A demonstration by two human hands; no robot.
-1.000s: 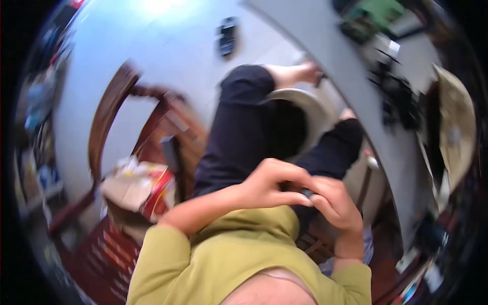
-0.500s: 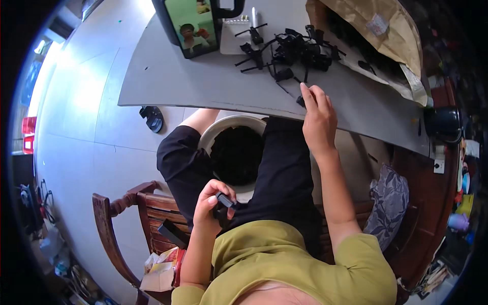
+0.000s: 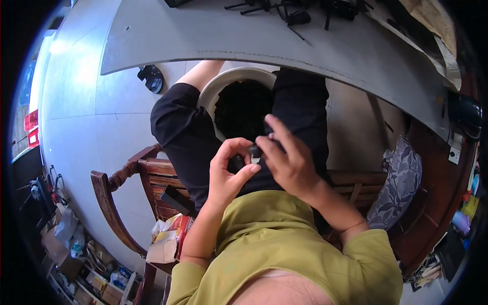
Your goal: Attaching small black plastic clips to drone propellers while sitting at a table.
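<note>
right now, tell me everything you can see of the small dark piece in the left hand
The small dark piece sits in the grip of the left hand, over the lap, just above the thumb tip in the picture. Its top looks black and rounded, perhaps plastic; a pale patch shows below, possibly part of it. Fingers of the right hand come close, but blur hides whether they touch. Its full shape and tilt are unclear.

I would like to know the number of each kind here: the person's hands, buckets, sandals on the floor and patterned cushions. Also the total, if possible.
Left hand and right hand: 2
White bucket: 1
Black sandal: 1
Leaf-patterned cushion: 1
Total: 5
</note>
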